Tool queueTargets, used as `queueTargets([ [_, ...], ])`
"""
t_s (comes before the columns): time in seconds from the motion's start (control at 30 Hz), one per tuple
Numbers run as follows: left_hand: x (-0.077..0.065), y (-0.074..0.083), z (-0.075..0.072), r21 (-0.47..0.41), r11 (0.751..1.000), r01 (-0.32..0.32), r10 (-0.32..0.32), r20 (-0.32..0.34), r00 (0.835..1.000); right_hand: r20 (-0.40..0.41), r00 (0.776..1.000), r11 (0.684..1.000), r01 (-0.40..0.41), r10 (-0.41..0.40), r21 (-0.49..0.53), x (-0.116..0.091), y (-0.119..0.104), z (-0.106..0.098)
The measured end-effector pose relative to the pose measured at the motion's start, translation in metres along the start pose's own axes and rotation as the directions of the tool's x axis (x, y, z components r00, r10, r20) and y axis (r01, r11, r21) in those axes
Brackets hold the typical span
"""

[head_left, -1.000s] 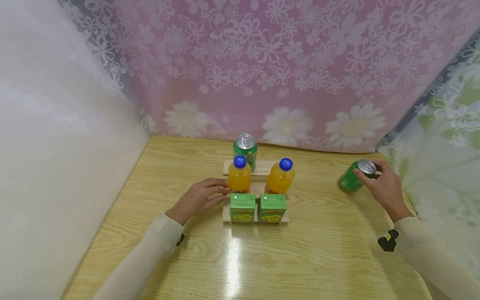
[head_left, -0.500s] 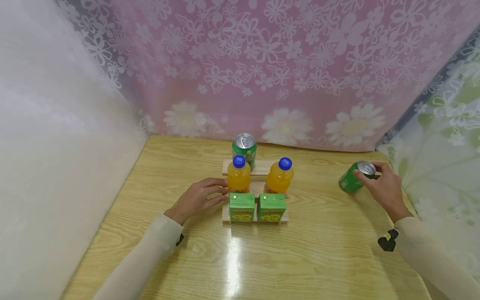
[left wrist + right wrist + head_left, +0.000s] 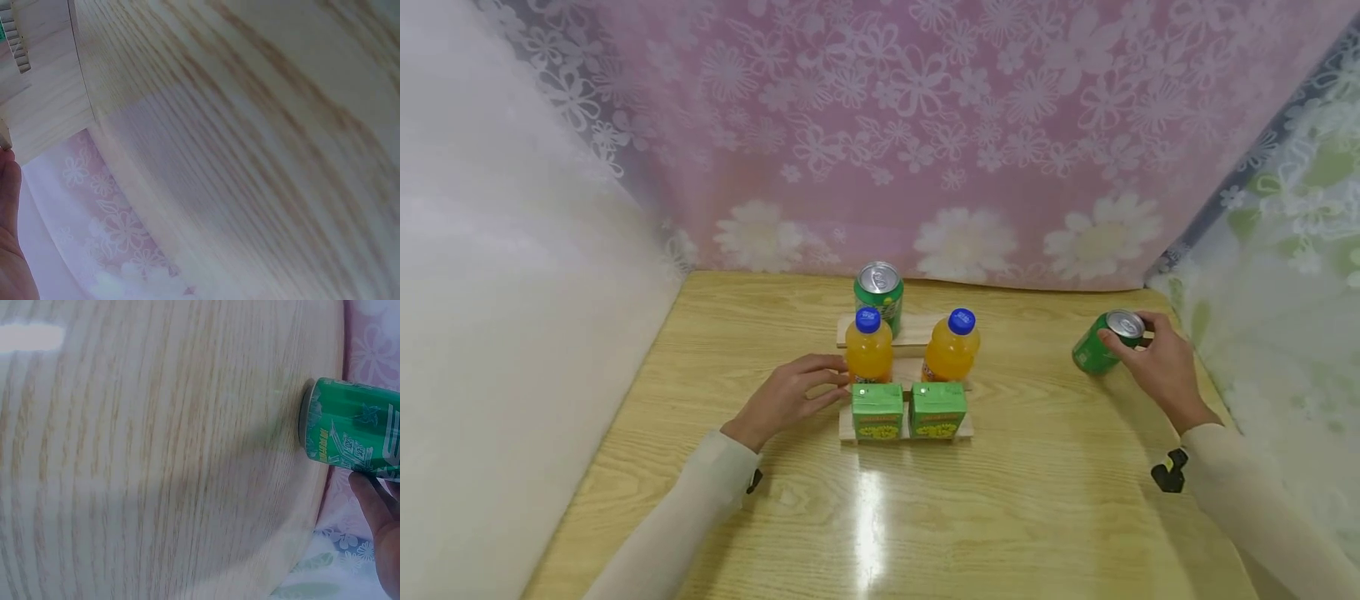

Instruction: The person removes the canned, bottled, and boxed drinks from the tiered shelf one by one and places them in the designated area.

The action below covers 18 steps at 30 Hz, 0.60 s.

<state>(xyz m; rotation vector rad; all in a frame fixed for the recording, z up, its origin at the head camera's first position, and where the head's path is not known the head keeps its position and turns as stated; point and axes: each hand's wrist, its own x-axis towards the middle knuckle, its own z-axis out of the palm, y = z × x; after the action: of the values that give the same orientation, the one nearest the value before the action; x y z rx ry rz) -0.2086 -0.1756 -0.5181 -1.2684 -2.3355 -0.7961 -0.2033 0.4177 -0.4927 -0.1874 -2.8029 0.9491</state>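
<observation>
Fingers (image 3: 823,362) of the left hand (image 3: 784,402), loosely spread over the table (image 3: 1000,517), still touch the wooden rack (image 3: 915,332); those of the right hand (image 3: 1163,371) still pinch the green can (image 3: 1094,347), unmoved by the far right corner; the head view has shifted.

Wood-grain table (image 3: 1000,500) under rack (image 3: 908,372) and, seemingly, held can (image 3: 1093,350)

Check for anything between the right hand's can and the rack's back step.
Nothing visible stands on the table between that can and the rack; the right bottle stands in front of the back step.
</observation>
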Motion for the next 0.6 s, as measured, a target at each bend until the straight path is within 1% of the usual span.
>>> queueTargets([
  [0.1, 0.0, 0.0, 0.001, -0.019, 1.0, 0.002, -0.002, -0.001, 1.0, 0.003, 1.0, 1.0, -0.01, 0.01, 0.008, -0.002, 0.001, 0.001],
  [0.33, 0.001, 0.001, -0.003, -0.024, 1.0, 0.0, 0.0, 0.001, 1.0, 0.017, 1.0, 1.0, -0.006, 0.006, -0.007, -0.002, -0.004, -0.001],
  [0.43, 0.001, 0.002, -0.003, -0.027, 1.0, 0.005, -0.005, 0.009, 1.0, 0.014, 1.0, 1.0, 0.005, -0.005, 0.0, -0.002, -0.005, -0.003],
  [0.6, -0.001, 0.002, -0.004, -0.025, 1.0, 0.008, -0.008, 0.01, 1.0, -0.019, 0.999, 0.997, 0.049, -0.048, 0.053, 0.001, -0.015, -0.009],
])
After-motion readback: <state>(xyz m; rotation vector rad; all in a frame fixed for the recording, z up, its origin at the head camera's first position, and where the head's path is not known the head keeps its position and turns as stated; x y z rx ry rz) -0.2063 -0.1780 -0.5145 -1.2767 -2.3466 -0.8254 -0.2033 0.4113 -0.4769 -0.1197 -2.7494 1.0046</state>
